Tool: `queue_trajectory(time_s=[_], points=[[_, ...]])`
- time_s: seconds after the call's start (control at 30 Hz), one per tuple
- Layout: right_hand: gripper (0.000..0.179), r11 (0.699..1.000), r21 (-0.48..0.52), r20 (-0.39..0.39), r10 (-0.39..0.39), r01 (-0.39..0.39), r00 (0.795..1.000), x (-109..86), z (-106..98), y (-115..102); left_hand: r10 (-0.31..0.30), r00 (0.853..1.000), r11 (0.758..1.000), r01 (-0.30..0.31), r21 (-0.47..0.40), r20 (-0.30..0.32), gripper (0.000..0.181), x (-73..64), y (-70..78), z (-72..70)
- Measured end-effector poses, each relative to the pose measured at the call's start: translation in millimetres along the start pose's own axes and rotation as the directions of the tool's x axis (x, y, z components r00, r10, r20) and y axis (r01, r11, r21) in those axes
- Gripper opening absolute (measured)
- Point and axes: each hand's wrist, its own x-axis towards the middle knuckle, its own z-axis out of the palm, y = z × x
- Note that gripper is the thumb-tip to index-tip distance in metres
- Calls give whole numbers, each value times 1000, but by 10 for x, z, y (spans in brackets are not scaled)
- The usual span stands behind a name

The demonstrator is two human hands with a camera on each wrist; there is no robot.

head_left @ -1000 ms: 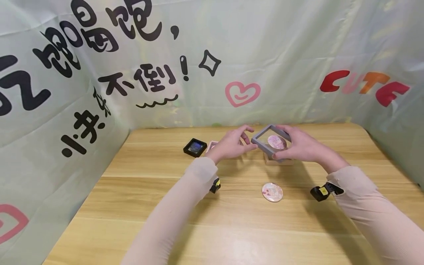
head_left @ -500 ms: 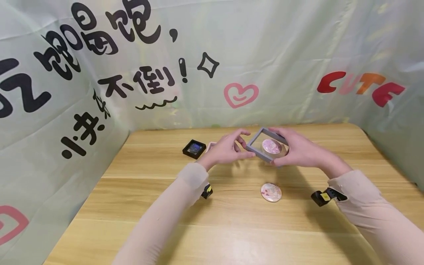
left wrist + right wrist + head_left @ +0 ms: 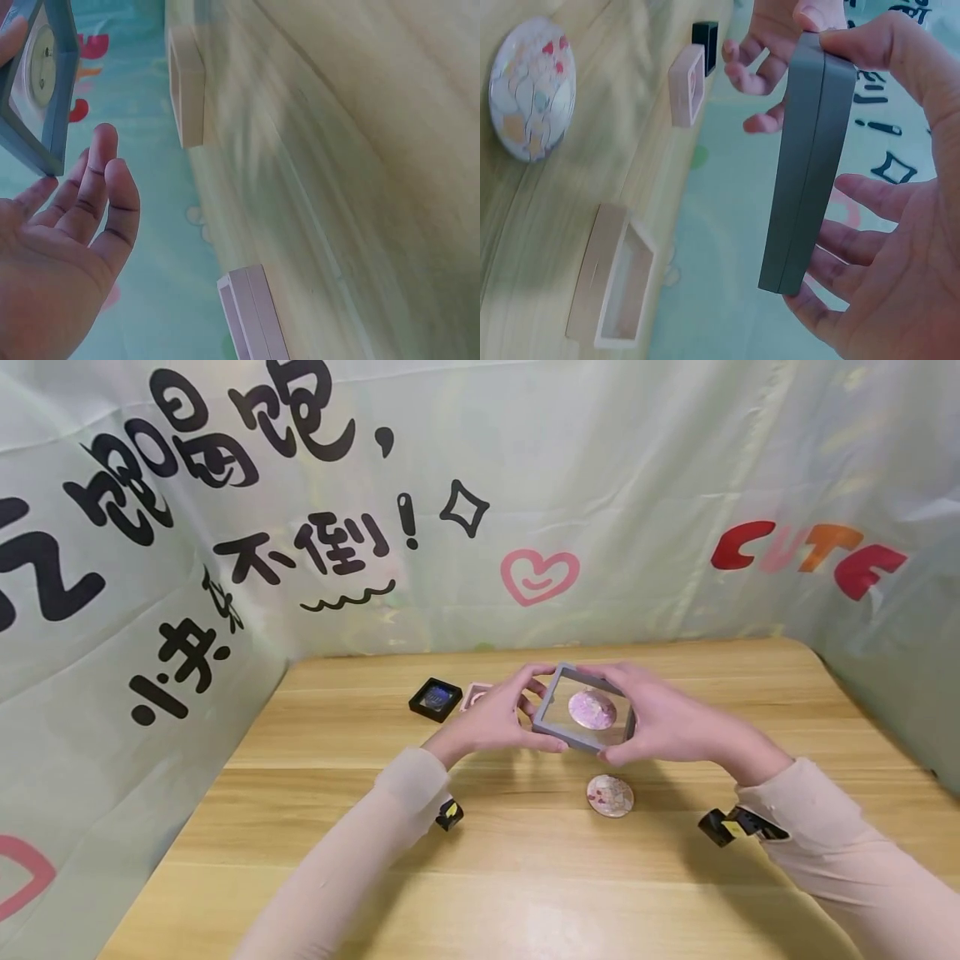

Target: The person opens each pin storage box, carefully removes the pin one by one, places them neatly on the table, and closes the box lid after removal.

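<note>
Frame (image 3: 806, 165) pinched in right hand (image 3: 667, 720); left hand (image 3: 495, 718) half-open, no grip, 9 o'clock. Steadying step imo; next needs left pinch.

Pale sleeves (image 3: 341, 868) on my feed.
They look pinkish-beige, lightly creased; under each I see a black device (image 3: 718, 829) with a yellow patch (image 3: 735, 829).

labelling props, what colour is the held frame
Grey; the held frame shows best in the right wrist view.

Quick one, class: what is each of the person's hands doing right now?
Left hand: open, fingers relaxed, at the edge of the grey frame.
Right hand: closed, holding the grey frame.
</note>
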Motion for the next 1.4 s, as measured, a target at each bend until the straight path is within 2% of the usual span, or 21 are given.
queue_trajectory(time_s=[0.1,0.33,0.53,0.67,0.83,1.03,1.2,1.4], points=[[105,1000,15,4,-27,27,1000,-27,24,-61,7,1000,1000,-7,5,6,113,-62,0,-2],[103,994,20,5,-105,105,994,-96,70,-179,44,998,997,-42,-61,44,128,-180,-7,14],[104,991,0,6,-130,130,991,-125,114,-245,75,997,992,-71,-104,34,118,-289,-26,48],[105,990,-12,17,-139,139,990,-125,163,-279,76,997,991,-75,-109,3,111,-388,-33,75],[105,989,-15,17,-150,150,989,-129,209,-319,96,994,990,-100,-100,-45,112,-520,0,105],[105,983,-32,-20,-181,180,983,-124,252,-390,103,990,985,-115,-127,-101,111,-653,36,148],[108,982,-89,-58,-171,165,984,-135,262,-439,111,980,980,-136,-147,-164,116,-730,57,180],[111,980,-129,-85,-164,152,983,-135,278,-464,85,975,979,-120,-164,-205,119,-820,70,188]])
